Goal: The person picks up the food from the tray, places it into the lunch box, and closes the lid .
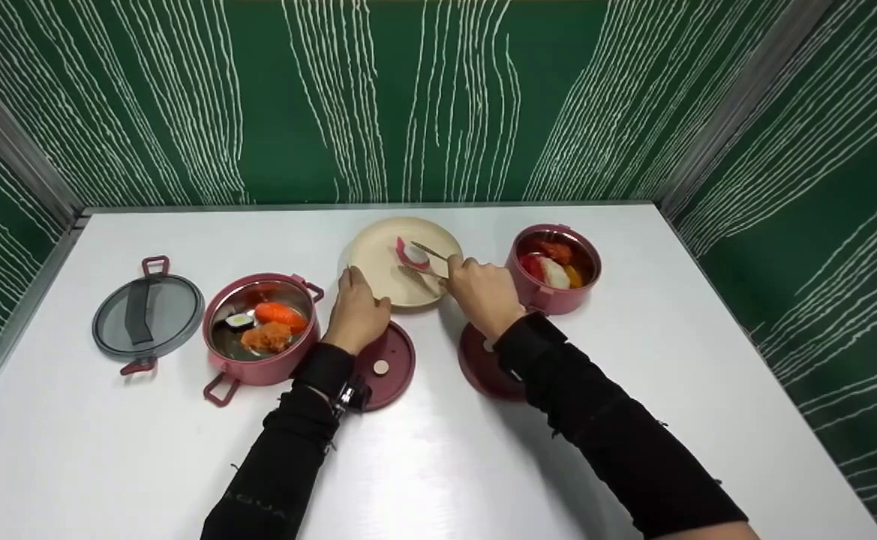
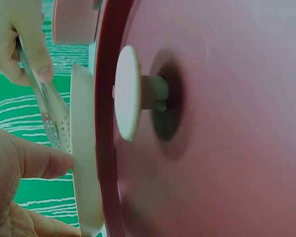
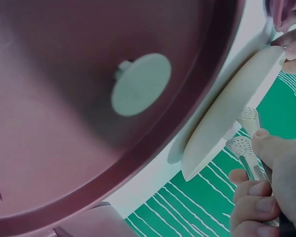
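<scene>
My right hand (image 1: 485,294) grips a pair of metal tongs (image 1: 429,252), their perforated tips apart over the beige plate (image 1: 378,255). Between the tips lies a curved pink-and-white piece of food (image 1: 412,256). At the plate's left front rim, my left hand (image 1: 358,313) holds the edge, thumb toward the front. In the left wrist view the thumb (image 2: 47,160) meets the rim of the plate (image 2: 84,148). The right wrist view has the right hand (image 3: 271,192) wrapped round the tongs (image 3: 244,148), and fingers of the left hand either side of the plate's edge.
A pink pot (image 1: 258,373) with sushi and fried-looking pieces stands left, its glass lid (image 1: 175,315) beside it. A smaller pink pot (image 1: 558,300) with food stands right. Two dark red lids with round knobs, one left (image 1: 397,375) and one right (image 1: 483,375), lie under the forearms.
</scene>
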Available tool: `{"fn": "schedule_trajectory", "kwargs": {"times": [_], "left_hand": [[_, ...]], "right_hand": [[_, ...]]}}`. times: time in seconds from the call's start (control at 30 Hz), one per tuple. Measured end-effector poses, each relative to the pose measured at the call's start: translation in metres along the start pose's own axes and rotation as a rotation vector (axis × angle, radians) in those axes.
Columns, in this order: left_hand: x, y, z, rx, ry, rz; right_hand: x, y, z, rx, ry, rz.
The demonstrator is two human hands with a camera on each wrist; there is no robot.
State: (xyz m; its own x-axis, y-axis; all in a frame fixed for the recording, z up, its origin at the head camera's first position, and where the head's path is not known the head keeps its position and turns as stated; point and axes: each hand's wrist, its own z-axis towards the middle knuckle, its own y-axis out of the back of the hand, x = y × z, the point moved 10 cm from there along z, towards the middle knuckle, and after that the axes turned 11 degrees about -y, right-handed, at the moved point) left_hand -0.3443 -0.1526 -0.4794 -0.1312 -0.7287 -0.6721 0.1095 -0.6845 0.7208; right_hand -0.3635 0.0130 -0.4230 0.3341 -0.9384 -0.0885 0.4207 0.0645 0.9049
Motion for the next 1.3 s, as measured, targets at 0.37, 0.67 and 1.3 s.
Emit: {"fn": "schedule_trajectory", "kwargs": {"times": [0.37,0.67,1.3], "left_hand": [[0.002,-0.002,0.0,0.014,0.011,-0.002],[0.002,-0.003,0.001,0.038,0.032,-0.011],[0.003,0.003,0.004,-0.002,0.016,-0.026]], "right_hand": [[-0.001,-0.008,0.005,0.04,0.0,-0.061],[-0.013,-0.011,0.004,0.088,-0.054,0.023],[-0.026,-0.025,-0.004,0.298,-0.178,0.282]]}}
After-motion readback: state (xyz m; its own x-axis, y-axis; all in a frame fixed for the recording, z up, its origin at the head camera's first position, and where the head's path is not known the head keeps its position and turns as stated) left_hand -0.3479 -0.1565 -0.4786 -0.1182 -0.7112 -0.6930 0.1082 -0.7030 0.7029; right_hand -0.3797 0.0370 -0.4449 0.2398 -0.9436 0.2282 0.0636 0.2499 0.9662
